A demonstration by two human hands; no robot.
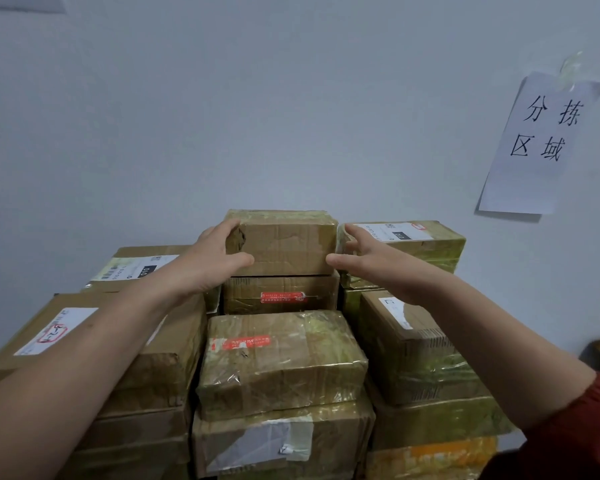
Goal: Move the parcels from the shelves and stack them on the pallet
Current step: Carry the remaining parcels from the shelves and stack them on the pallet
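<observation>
The top parcel (286,242), a taped brown cardboard box, sits at the highest point of the stack, squarely on a second box that carries a red sticker (282,297) on its near face. My left hand (211,258) is on the top parcel's left end: fingers curled over the upper left corner, thumb pressed along the lower near edge, so the grip is partly closed on the box from that side only. My right hand (364,256) is spread open just beside the top parcel's right end, thumb pointing at the lower right corner; whether the thumb tip touches the cardboard I cannot tell, and the fingers lie in the gap next to the right end, holding nothing. Right of the top parcel, and slightly lower, a box wrapped in yellowish film (409,247) bears a white label. Left of and below the top parcel lies a flat box with a white barcode label (137,268). In front of and below the top parcel stands a film-wrapped box (281,365) with a red sticker. Right of and above the top parcel, a paper sign (541,143) with handwritten characters is taped to the wall (257,98).
</observation>
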